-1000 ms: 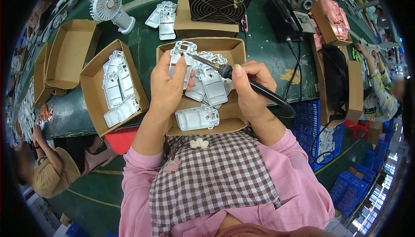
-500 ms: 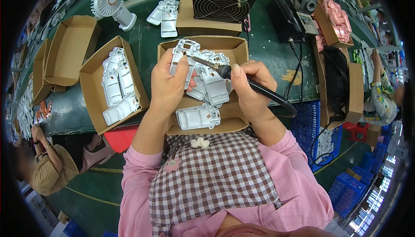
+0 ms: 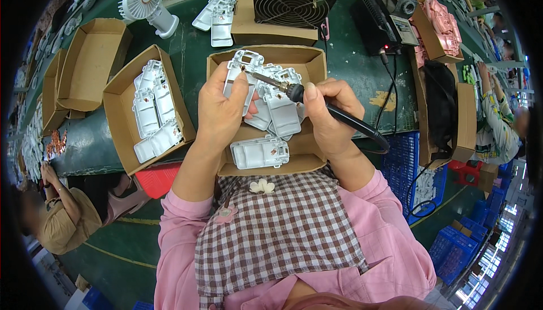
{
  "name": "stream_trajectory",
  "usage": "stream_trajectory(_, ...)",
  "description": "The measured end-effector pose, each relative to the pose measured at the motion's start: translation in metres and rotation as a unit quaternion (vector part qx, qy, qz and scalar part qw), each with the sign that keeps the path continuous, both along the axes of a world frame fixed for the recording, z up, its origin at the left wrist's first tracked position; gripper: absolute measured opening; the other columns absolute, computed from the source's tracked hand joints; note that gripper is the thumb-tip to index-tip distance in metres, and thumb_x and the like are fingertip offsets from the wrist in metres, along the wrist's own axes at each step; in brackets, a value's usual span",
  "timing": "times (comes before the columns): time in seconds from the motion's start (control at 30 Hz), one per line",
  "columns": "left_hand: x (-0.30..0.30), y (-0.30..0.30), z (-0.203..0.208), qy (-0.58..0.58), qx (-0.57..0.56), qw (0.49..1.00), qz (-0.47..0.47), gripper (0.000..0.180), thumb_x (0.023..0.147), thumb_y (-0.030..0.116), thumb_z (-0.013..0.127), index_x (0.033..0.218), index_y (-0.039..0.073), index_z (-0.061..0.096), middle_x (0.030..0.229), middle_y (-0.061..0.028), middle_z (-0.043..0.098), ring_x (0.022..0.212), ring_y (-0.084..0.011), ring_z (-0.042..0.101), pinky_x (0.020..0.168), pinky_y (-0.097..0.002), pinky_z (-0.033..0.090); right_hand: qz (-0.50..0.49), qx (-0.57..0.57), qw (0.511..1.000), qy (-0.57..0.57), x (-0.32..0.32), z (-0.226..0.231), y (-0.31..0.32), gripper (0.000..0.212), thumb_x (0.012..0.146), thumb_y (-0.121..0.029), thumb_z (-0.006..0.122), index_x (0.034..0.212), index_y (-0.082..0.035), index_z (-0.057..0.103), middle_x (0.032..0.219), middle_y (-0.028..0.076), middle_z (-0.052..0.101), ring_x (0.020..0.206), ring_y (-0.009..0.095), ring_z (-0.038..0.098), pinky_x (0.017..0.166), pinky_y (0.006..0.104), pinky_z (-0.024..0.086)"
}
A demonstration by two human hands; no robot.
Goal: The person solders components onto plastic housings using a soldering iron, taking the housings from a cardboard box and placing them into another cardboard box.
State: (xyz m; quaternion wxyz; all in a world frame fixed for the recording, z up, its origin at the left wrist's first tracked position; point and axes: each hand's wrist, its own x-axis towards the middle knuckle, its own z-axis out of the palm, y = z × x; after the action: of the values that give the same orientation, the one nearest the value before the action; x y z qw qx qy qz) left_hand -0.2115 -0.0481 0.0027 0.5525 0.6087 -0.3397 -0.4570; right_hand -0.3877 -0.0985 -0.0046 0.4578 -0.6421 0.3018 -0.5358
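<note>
My left hand [image 3: 220,106] is closed on a white plastic housing [image 3: 246,59], holding it tilted over a cardboard box [image 3: 308,55]. A soldering iron [image 3: 294,92] is gripped in my right hand [image 3: 336,115], its black cable trailing to the right. The iron's tip meets the housing at a small coppery part by my left thumb; whether it presses on it is too small to tell. Beneath my hands, more white housings [image 3: 283,119] lie piled in the box. One housing [image 3: 260,153] rests at the box's near end, with coppery bits on it.
Left stands a cardboard box [image 3: 116,92] of white housings, with cardboard trays [image 3: 90,67] beyond. Behind are a small white fan [image 3: 144,1], a black box fan [image 3: 294,4] and a black soldering station [image 3: 373,24]. Pink parts [image 3: 441,24] fill a box at right. Other people work nearby.
Both hands hold nearly the same pose, with the iron's tip still at the housing. A red light now shows on the soldering station. The person at far right has shifted an arm.
</note>
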Motion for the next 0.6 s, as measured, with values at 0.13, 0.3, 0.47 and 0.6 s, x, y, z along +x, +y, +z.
stream_trajectory(0.13, 0.001, 0.0, 0.0001, -0.005, 0.001, 1.0, -0.005, 0.019, 0.097, 0.016, 0.048, 0.11, 0.004, 0.057, 0.075, -0.0039, 0.064, 0.053, -0.0062, 0.057, 0.045, -0.0201, 0.046, 0.001, -0.003, 1.0, -0.003, 0.0001, -0.0001, -0.0004, 0.013, 0.086, -0.007, 0.068, 0.081, -0.001, 0.058, 0.068, 0.0, 0.058, 0.057, 0.002, 0.046, 0.05, 0.0188, 0.036)
stream_trajectory(0.3, 0.0002, -0.0011, -0.0003, -0.002, -0.002, 1.0, -0.008, 0.018, 0.097, 0.016, 0.048, 0.107, 0.004, 0.057, 0.075, -0.0038, 0.064, 0.054, -0.0061, 0.057, 0.045, -0.0203, 0.046, -0.017, 0.015, 1.0, -0.019, -0.0006, -0.0024, -0.0007, 0.013, 0.086, -0.007, 0.068, 0.081, -0.001, 0.058, 0.068, 0.0, 0.058, 0.057, 0.002, 0.046, 0.05, 0.0189, 0.036)
stream_trajectory(0.47, -0.0005, -0.0009, -0.0005, -0.008, 0.006, 1.0, -0.014, 0.017, 0.097, 0.015, 0.049, 0.106, 0.004, 0.058, 0.074, -0.0033, 0.063, 0.053, -0.0058, 0.056, 0.045, -0.0203, 0.046, -0.018, 0.021, 0.999, -0.018, -0.0002, -0.0015, -0.0006, 0.013, 0.086, -0.007, 0.068, 0.08, -0.001, 0.058, 0.067, -0.001, 0.057, 0.056, 0.001, 0.046, 0.049, 0.0183, 0.035)
stream_trajectory(0.6, -0.001, 0.0002, 0.0009, -0.001, 0.004, 1.0, -0.02, 0.017, 0.096, 0.016, 0.049, 0.105, 0.004, 0.058, 0.073, -0.0025, 0.062, 0.054, -0.0054, 0.056, 0.046, -0.0203, 0.046, -0.018, 0.017, 1.0, -0.013, -0.0005, -0.0016, -0.0008, 0.013, 0.086, -0.007, 0.069, 0.08, -0.001, 0.058, 0.067, -0.001, 0.057, 0.056, 0.001, 0.045, 0.048, 0.018, 0.035)
